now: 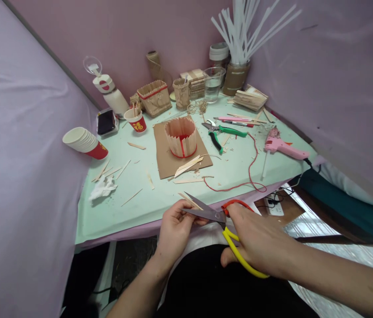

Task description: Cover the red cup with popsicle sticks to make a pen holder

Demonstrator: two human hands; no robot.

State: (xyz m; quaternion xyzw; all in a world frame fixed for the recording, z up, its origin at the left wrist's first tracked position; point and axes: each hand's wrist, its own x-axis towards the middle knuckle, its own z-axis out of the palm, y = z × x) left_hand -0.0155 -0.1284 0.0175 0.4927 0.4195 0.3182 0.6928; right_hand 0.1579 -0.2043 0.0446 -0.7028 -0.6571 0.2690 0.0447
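My right hand (255, 234) grips a pair of scissors (211, 214) with one red and one yellow handle. The blades are parted and point left, close to the fingers of my left hand (176, 225). Pinched in my left hand is a thin wooden strip (191, 201), which lies between the scissor blades. Both hands are at the table's front edge. Beyond them, a round cup-like holder of upright wooden strips (181, 138), with a red band round its base, stands on a brown cardboard sheet (164, 165). Loose wooden strips (189, 167) lie in front of it.
Green-handled pruners (229, 130), red cord (250, 172) and a pink glue gun (284, 145) lie at right. Stacked paper cups (85, 142) and crumpled tissue (103, 187) are at left. Along the back stand a woven-look basket (156, 98), a water cup (213, 86) and glue sticks (239, 35).
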